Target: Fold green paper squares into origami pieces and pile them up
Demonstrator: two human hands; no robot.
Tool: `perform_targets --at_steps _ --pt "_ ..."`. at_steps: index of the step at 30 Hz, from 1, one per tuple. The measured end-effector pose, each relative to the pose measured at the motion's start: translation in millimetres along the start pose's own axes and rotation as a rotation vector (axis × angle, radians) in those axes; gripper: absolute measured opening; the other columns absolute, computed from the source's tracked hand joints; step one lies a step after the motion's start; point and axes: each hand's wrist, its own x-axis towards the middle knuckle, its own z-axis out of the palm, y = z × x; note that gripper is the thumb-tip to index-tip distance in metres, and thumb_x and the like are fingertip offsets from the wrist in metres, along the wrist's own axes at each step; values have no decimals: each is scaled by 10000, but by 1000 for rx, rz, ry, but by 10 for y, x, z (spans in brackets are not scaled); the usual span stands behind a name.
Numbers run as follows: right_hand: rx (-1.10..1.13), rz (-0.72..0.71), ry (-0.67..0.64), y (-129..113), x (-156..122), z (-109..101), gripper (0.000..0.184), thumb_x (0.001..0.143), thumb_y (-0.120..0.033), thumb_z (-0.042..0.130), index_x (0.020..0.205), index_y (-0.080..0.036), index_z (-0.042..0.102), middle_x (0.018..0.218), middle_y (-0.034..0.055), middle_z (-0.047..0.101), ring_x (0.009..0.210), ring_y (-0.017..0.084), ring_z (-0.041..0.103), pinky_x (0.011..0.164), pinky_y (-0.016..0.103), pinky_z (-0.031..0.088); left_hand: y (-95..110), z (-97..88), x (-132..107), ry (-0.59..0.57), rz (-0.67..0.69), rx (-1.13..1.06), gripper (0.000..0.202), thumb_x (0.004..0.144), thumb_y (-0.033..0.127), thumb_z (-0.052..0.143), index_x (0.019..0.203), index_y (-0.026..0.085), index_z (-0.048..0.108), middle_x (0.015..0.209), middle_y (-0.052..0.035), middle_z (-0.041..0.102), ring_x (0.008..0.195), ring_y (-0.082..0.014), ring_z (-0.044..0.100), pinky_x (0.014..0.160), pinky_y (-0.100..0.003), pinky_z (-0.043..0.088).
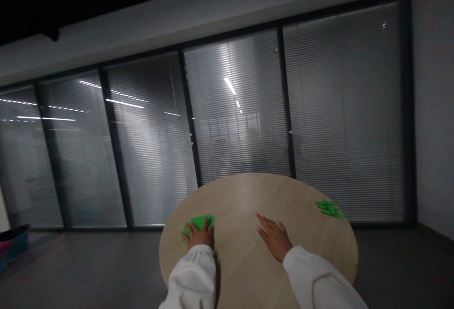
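Observation:
My left hand [201,236] lies with spread fingers on a flat piece of green paper [198,221] on the left side of the round wooden table [244,195]. The palm and fingers cover much of the paper, so its full shape is hidden. Over the middle right of the table is my right hand [275,237], its fingers stretched out and nothing in them. Whether it touches the tabletop I cannot tell. Several folded green paper pieces [329,208] with pointed ends lie in a small pile near the table's right edge.
Behind the table runs a glass partition with blinds [241,134] and dark frames. A grey wall [434,110] stands at the right. On the floor at the far left are bins [17,242], one blue with a dark liner, cut off by the view's edge.

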Motion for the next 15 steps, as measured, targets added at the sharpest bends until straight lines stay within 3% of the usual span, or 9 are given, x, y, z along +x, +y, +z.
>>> perform_targets --at_steps 5,15 --pt "17 -8 17 -1 -11 -18 488 949 -434 258 1422 -318 299 1378 58 500 1285 229 432 1073 539 244 -72 48 59 -88 -5 -15 482 900 452 295 1346 356 451 1469 -173 354 1387 -394 179 992 -715 96" --pt "16 -3 4 -28 -22 -41 469 951 -396 263 1416 -339 303 1367 51 513 1267 224 449 1075 526 242 -88 1 65 -79 37 18 449 895 412 348 1300 328 523 1420 -157 438 1342 -379 308 1035 -645 118"
